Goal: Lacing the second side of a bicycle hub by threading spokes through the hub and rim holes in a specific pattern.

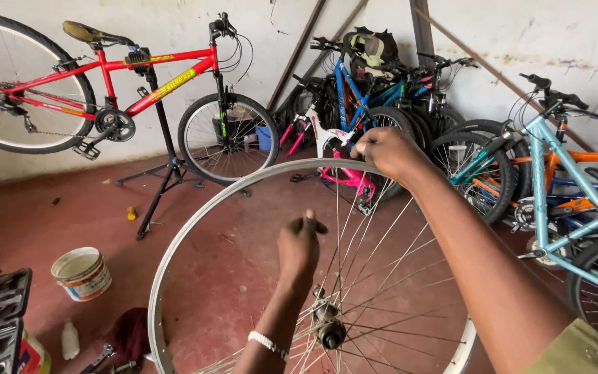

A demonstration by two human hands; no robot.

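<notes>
Two hands work one bare wheel rim [195, 215], a large silvery metal hoop without a tyre that fills the lower centre of the frame, its thin steel spokes [375, 242] fanning from a dark hub [329, 331] near the bottom edge. The right hand [389, 152] grips the rim's top at upper centre, fingers curled over it; the left hand [300, 246], in the middle, is pinched shut on a spoke or its nipple, too small to tell which. The hoop looks smooth, so it could turn or slip under that one-handed grip, and a loose spoke might bend or spring free. At upper left a glossy red bicycle [140, 76] hangs on a black repair stand [164, 156]; a small white plastic bucket [81, 273] sits on the reddish floor [29, 215], lower left.
</notes>
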